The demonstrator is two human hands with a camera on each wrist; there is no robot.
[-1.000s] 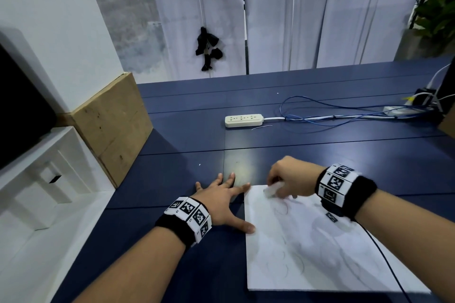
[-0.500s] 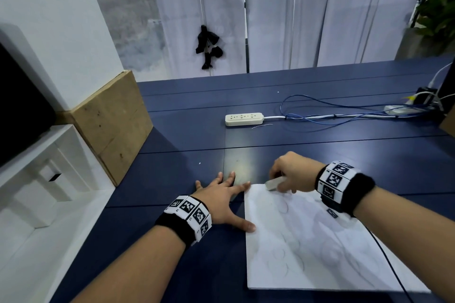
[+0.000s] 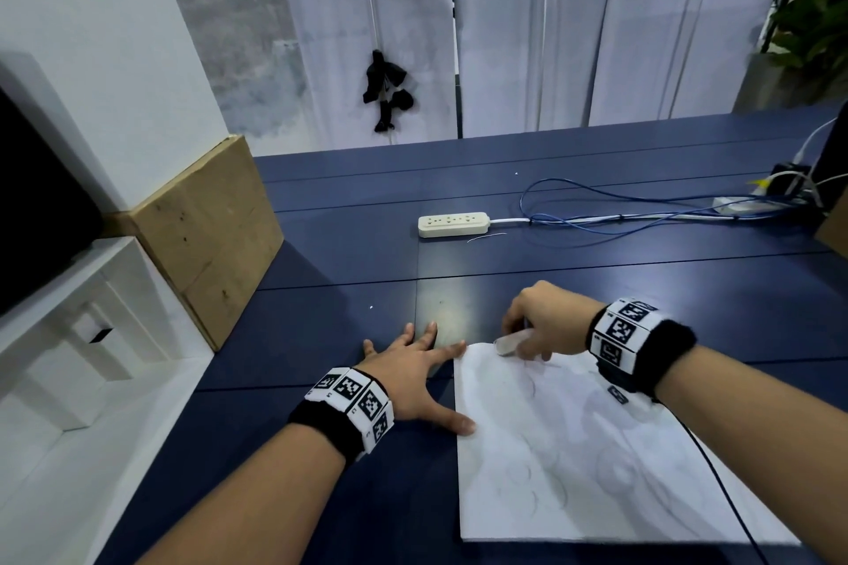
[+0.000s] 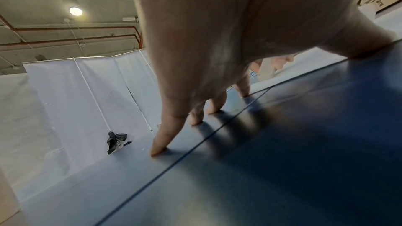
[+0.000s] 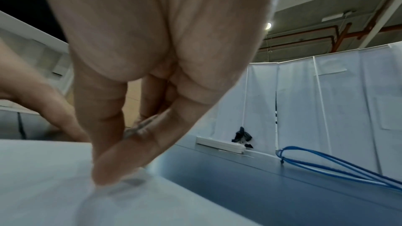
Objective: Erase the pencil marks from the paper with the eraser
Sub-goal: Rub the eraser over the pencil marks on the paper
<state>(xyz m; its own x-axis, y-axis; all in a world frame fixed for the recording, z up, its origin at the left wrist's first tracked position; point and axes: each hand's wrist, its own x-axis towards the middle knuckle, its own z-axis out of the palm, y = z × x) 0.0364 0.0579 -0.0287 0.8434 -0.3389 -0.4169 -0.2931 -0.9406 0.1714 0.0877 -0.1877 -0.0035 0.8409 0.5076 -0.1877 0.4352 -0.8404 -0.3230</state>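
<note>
White eraser [image 3: 508, 342], pinched in right hand [image 3: 546, 322] fingers, has shifted to the paper [image 3: 596, 450] corner at 11 o'clock (marks toward 6 remain). Left hand [image 3: 413, 376], fingers spread, braces the tabletop [image 3: 344, 252].

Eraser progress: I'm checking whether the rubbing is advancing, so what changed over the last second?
The right hand, gripping the eraser, slid slightly away along the paper toward its far left corner. The left hand stayed spread flat on the table with its thumb at the paper's left edge; faint circles remain.
</note>
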